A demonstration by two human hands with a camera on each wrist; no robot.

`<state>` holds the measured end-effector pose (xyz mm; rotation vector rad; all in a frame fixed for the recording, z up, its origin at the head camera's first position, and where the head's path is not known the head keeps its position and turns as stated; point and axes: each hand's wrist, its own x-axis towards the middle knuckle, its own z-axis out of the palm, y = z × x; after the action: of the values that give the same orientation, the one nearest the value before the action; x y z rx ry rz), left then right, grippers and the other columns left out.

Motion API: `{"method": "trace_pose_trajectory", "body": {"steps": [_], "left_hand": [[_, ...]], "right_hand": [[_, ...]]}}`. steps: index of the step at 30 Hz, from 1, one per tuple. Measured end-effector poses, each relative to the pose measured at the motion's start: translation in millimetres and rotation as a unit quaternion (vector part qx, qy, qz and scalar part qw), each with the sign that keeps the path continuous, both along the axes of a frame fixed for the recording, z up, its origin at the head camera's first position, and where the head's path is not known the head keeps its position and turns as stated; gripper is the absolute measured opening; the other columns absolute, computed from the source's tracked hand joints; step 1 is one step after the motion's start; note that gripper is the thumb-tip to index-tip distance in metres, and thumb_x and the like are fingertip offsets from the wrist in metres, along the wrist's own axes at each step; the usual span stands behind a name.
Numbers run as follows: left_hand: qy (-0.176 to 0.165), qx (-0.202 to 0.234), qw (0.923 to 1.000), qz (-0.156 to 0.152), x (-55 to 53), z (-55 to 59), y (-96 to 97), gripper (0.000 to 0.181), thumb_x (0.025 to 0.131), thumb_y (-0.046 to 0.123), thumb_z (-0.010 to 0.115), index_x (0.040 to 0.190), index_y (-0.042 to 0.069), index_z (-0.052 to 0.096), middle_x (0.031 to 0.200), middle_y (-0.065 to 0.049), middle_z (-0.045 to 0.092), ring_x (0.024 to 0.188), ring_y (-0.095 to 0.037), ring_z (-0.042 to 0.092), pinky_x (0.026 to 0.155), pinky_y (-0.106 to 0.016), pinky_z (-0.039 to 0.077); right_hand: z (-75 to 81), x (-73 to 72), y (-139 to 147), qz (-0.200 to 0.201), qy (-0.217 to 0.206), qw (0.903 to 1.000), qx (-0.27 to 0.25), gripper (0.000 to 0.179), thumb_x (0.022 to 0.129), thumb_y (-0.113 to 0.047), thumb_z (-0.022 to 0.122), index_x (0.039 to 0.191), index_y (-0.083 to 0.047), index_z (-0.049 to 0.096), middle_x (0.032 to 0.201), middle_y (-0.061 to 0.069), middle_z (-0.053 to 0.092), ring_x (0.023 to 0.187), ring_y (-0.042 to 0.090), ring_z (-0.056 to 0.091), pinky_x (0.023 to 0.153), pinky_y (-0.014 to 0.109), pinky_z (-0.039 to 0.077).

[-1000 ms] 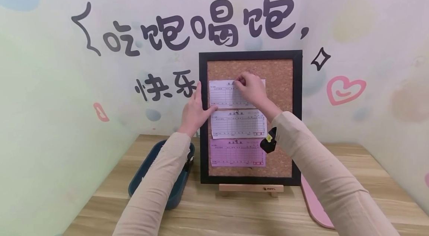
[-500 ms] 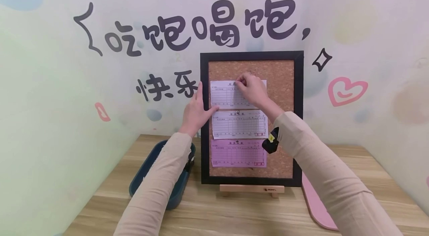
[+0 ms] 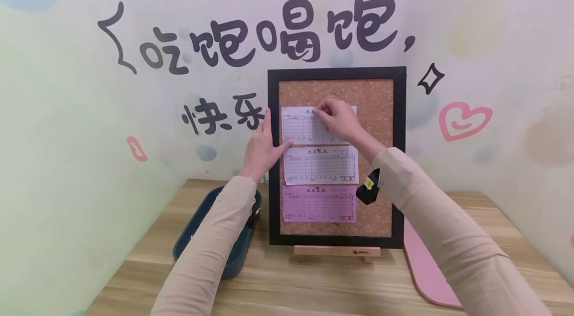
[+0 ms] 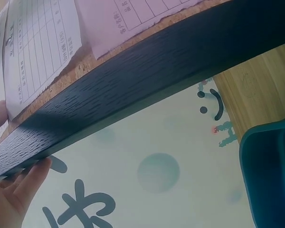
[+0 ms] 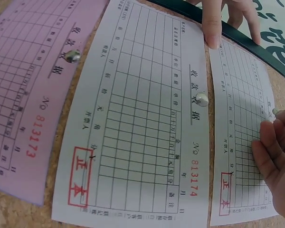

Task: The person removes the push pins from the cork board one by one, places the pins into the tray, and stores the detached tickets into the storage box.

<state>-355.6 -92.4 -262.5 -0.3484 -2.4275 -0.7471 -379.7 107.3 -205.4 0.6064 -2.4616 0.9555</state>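
A black-framed corkboard (image 3: pixel 376 121) stands upright with a column of receipt slips on it: a white top slip (image 3: pixel 296 126), a white middle slip (image 3: pixel 298 166) and a pink-purple slip (image 3: pixel 314 206). My left hand (image 3: pixel 264 152) grips the frame's left side, thumb in front by the top slip, fingers against the outer side and back. At the upper middle of the top slip, my right hand (image 3: pixel 340 119) pinches a small thumbtack (image 5: pixel 275 111), mostly hidden by the fingertips. Shiny thumbtacks sit in the middle slip (image 5: pixel 202 99) and the purple slip (image 5: pixel 72 56).
A small wooden easel (image 3: pixel 336 251) supports the board on the wood-grain table (image 3: pixel 278 291). To the left, partly behind my sleeve, is a dark blue tray (image 3: pixel 178 243). A pink board (image 3: pixel 426 281) lies at the right under my right forearm. A lettered wall rises behind.
My right wrist and forearm have shifted slightly to the right, while the fingertips stay at the same spot on the top slip. The left hand keeps its hold on the frame.
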Motion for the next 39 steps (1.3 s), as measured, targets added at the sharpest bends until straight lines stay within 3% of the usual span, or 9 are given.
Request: {"method": "trace_pose_trajectory", "body": {"steps": [10, 17, 24, 26, 31, 34, 37, 39], "left_hand": [[0.007, -0.01, 0.9999, 0.005, -1.3, -1.3, 0.2, 0.094, 0.08, 0.041, 0.066, 0.145, 0.005, 0.008, 0.133, -0.025, 0.041, 0.085, -0.035, 0.06, 0.076, -0.043, 0.049], [0.007, -0.027, 0.9996, 0.01, -0.3, -0.9, -0.3, 0.093, 0.082, 0.043, 0.063, 0.145, 0.004, 0.008, 0.13, -0.024, 0.043, 0.08, -0.032, 0.06, 0.074, -0.041, 0.05], [-0.005, -0.024, 0.9991, 0.034, 4.1, 1.8, 4.7, 0.093, 0.081, 0.041, 0.065, 0.144, 0.002, 0.009, 0.13, -0.024, 0.044, 0.075, -0.031, 0.061, 0.065, -0.038, 0.051], [-0.001, -0.022, 0.9989, 0.042, 4.8, 3.2, 6.3, 0.091, 0.08, 0.04, 0.066, 0.143, 0.001, 0.013, 0.129, -0.023, 0.045, 0.08, -0.031, 0.061, 0.067, -0.038, 0.051], [0.034, -0.021, 0.997, 0.066, 2.8, 6.5, 6.3, 0.081, 0.079, 0.038, 0.068, 0.137, 0.0, 0.027, 0.127, -0.021, 0.049, 0.102, -0.033, 0.056, 0.075, -0.042, 0.05], [0.065, -0.03, 0.9947, 0.074, 0.6, 9.6, 4.6, 0.077, 0.076, 0.038, 0.071, 0.133, 0.001, 0.035, 0.123, -0.02, 0.049, 0.106, -0.032, 0.051, 0.077, -0.042, 0.049], [0.112, -0.061, 0.9889, 0.077, -2.4, 14.1, 2.7, 0.074, 0.074, 0.039, 0.073, 0.128, 0.001, 0.042, 0.118, -0.018, 0.049, 0.105, -0.03, 0.047, 0.076, -0.039, 0.048], [0.152, -0.101, 0.9806, 0.073, -4.4, 18.3, 1.6, 0.071, 0.072, 0.038, 0.074, 0.126, 0.001, 0.046, 0.116, -0.017, 0.05, 0.104, -0.03, 0.045, 0.076, -0.037, 0.049]], "right_hand": [[-12.6, 3.8, 16.3, 0.061, -0.011, 0.9973, -0.04, 0.015, 0.092, -0.014, 0.052, 0.092, -0.001, 0.058, 0.06, 0.007, 0.049, 0.051, 0.016, 0.045, 0.049, 0.025, 0.035], [-21.5, 10.5, 24.9, 0.06, -0.021, 0.9968, -0.048, 0.015, 0.093, -0.017, 0.052, 0.093, -0.003, 0.057, 0.064, 0.008, 0.05, 0.054, 0.018, 0.047, 0.05, 0.025, 0.036], [-29.5, 17.6, 35.1, 0.066, -0.022, 0.9956, -0.064, 0.014, 0.092, -0.013, 0.051, 0.092, 0.0, 0.057, 0.063, 0.008, 0.049, 0.053, 0.017, 0.048, 0.049, 0.024, 0.038], [-31.4, 18.5, 38.2, 0.064, -0.021, 0.9955, -0.066, 0.014, 0.092, -0.013, 0.052, 0.092, 0.0, 0.056, 0.064, 0.008, 0.049, 0.054, 0.017, 0.048, 0.049, 0.024, 0.039], [-34.9, 20.5, 43.1, 0.062, -0.024, 0.9955, -0.068, 0.012, 0.092, -0.012, 0.052, 0.092, 0.0, 0.056, 0.069, 0.009, 0.05, 0.057, 0.018, 0.05, 0.051, 0.024, 0.042], [-36.6, 20.5, 44.6, 0.064, -0.029, 0.9951, -0.069, 0.013, 0.092, -0.011, 0.052, 0.093, 0.001, 0.056, 0.07, 0.009, 0.051, 0.057, 0.018, 0.05, 0.051, 0.024, 0.043], [-37.0, 20.5, 45.1, 0.065, -0.034, 0.9948, -0.071, 0.013, 0.092, -0.012, 0.052, 0.093, 0.0, 0.056, 0.071, 0.009, 0.051, 0.057, 0.018, 0.05, 0.051, 0.024, 0.043], [-36.5, 20.7, 45.2, 0.066, -0.034, 0.9947, -0.071, 0.013, 0.092, -0.011, 0.052, 0.093, 0.0, 0.056, 0.071, 0.009, 0.051, 0.057, 0.018, 0.05, 0.051, 0.024, 0.043]]}}
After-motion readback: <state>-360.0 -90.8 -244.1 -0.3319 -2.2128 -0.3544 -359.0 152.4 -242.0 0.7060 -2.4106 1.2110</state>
